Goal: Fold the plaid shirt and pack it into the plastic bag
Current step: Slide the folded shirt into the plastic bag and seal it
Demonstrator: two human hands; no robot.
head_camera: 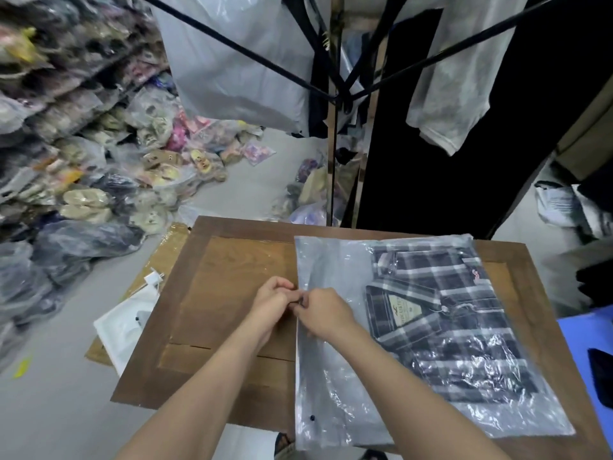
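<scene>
Surface: brown wooden table (225, 293) with a lighter inset panel; its left half is bare wood.
Room: pale floor (66, 410); shelves (66, 78) packed with bagged goods along the left wall, blurred.
Plastic bag (331, 260): lies flat on the right half of the table, its long left edge running near to far across the middle of the table.
Plaid shirt (464, 327): folded, inside the bag, filling its right part; the bag's left strip holds no cloth. Collar label (403, 310) faces up, just right of the right hand.
Left hand (272, 302): fingers curled, pinching the bag's left edge about midway along it, from the bare-wood side.
Right hand (326, 312): rests on top of the bag, fingers curled, pinching the same edge; fingertips of both hands meet there.
Floor, left: heap of bagged items (159, 174) below the shelves; white tray (127, 327) against the table's left side.
Far side: black clothes rack (333, 94) beyond the table, with a grey hanging bag (238, 61) and a pale garment (464, 78).
Right edge: blue surface (583, 336) beside the table.
Obstructions: the forearms cross the table's near edge.
</scene>
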